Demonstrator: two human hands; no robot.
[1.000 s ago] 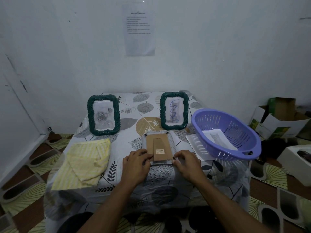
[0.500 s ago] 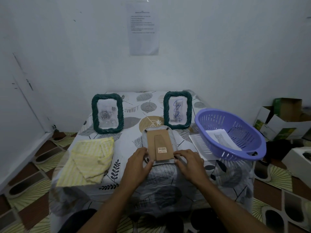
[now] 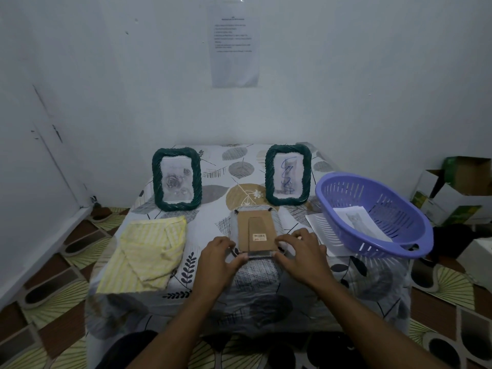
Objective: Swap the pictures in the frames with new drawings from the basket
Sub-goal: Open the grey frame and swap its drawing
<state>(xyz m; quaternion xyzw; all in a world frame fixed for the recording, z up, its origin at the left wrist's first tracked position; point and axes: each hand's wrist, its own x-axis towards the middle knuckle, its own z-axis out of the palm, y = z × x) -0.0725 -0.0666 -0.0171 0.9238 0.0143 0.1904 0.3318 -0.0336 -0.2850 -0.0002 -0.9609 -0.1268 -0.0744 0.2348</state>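
Left hand [image 3: 217, 258] and right hand [image 3: 300, 249], fingers curled, pinch the near corners of a face-down brown-backed picture frame [image 3: 256, 231] on the leaf-patterned bench [image 3: 213, 182].

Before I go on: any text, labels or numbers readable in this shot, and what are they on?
Nothing can be read.
Paper sheet on the wall: printed lines, too small and blurred.
Sticker on the face-down frame's cardboard back: barcode-like print, unreadable.
Green boxes on the floor: print too dark to read.
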